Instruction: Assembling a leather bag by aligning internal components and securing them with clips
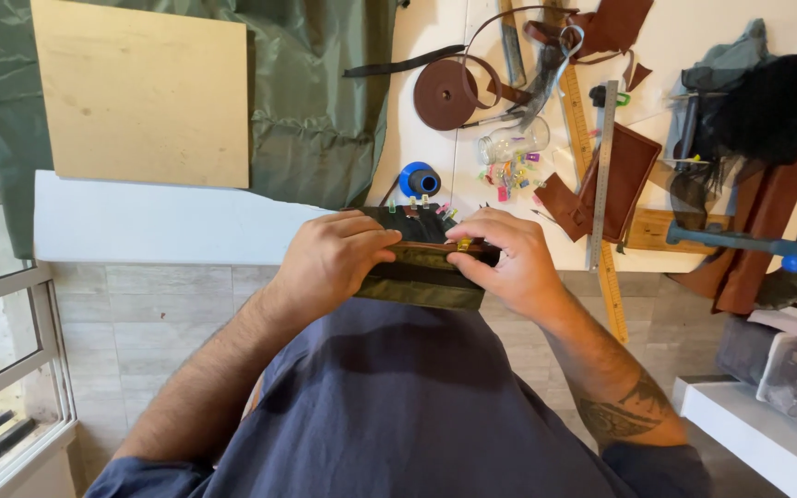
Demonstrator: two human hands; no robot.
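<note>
Both my hands hold a small dark green fabric piece with a brown leather strip [422, 267] at the near edge of the white table [140, 226]. My left hand [329, 258] grips its left end with fingers curled over the top. My right hand [505, 258] pinches the right end, where a small yellow clip [463, 244] sits on the strip. Several small coloured clips stick up along the piece's far edge.
A plywood board [140, 92] lies on green fabric [315, 111] at the back left. A blue thread spool [419, 179], a brown strap roll [445, 94], a clear jar with spilled clips [512, 148], metal rulers [604, 175] and brown leather pieces [624, 175] lie behind and right. Grey floor tiles lie below.
</note>
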